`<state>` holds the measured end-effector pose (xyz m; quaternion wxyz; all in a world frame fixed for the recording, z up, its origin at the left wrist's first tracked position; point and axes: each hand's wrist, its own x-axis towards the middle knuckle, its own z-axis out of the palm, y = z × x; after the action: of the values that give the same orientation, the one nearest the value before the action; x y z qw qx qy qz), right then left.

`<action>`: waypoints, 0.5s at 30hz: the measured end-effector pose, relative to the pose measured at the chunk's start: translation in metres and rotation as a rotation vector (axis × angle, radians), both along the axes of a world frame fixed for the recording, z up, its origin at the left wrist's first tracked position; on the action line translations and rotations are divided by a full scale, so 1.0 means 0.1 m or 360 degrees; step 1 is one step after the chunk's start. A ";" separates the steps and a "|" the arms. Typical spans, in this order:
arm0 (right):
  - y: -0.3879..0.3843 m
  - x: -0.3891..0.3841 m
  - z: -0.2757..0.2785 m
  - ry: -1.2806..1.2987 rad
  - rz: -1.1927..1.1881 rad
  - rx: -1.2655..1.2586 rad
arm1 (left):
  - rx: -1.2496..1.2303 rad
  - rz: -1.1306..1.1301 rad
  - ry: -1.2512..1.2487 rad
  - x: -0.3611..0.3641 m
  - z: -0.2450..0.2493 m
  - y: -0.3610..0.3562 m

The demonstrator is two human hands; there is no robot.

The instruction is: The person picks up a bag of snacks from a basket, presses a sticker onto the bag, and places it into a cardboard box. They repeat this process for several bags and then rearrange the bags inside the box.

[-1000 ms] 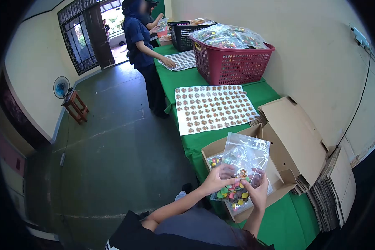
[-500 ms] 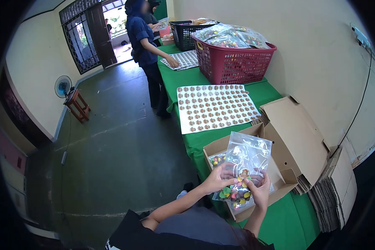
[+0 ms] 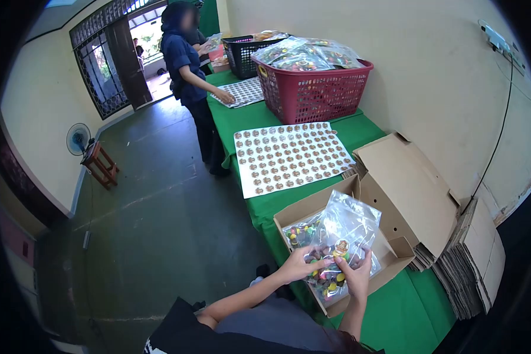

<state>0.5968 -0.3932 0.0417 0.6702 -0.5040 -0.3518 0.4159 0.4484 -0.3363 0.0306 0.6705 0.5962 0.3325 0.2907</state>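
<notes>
Between my two hands is a clear zip bag of colourful candies (image 3: 353, 219), with a round brown sticker on its front. My left hand (image 3: 298, 265) grips the bag's left side, thumb on the front near the sticker. On the other side, my right hand (image 3: 355, 277) pinches it with the thumb just below the sticker. The bag is tilted over an open cardboard box (image 3: 395, 259). Inside the box, at its left, lies another candy bag (image 3: 301, 233), partly covered by the held one.
A sheet of round stickers (image 3: 292, 156) lies on the green tablecloth (image 3: 419, 304) beyond the box. Behind it stand a red basket (image 3: 312, 94) heaped with candy bags and a black basket (image 3: 242, 56). Flattened cardboard (image 3: 469, 259) leans at right. A co-worker (image 3: 186, 65) touches another sticker sheet (image 3: 245, 91).
The held bag has tipped and lowered slightly towards the box, its top bending over. More of the candy bag inside the box shows. The whole view has shifted a little.
</notes>
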 end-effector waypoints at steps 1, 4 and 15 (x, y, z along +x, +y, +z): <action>-0.01 0.04 -0.02 -0.0004 -0.0009 0.0007 | -0.0003 -0.0030 0.0020 0.01 -0.05 0.01; -0.04 0.07 -0.02 -0.0038 0.0161 -0.0122 | 0.0016 -0.0093 0.0017 0.00 -0.09 0.02; 0.03 0.02 -0.11 -0.0192 0.0101 -0.0096 | -0.0042 0.0105 -0.0267 0.07 -0.15 0.14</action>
<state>0.5990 -0.3906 0.0303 0.6188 -0.5366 -0.3949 0.4161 0.4553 -0.3219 0.0153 0.6939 0.5495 0.2984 0.3571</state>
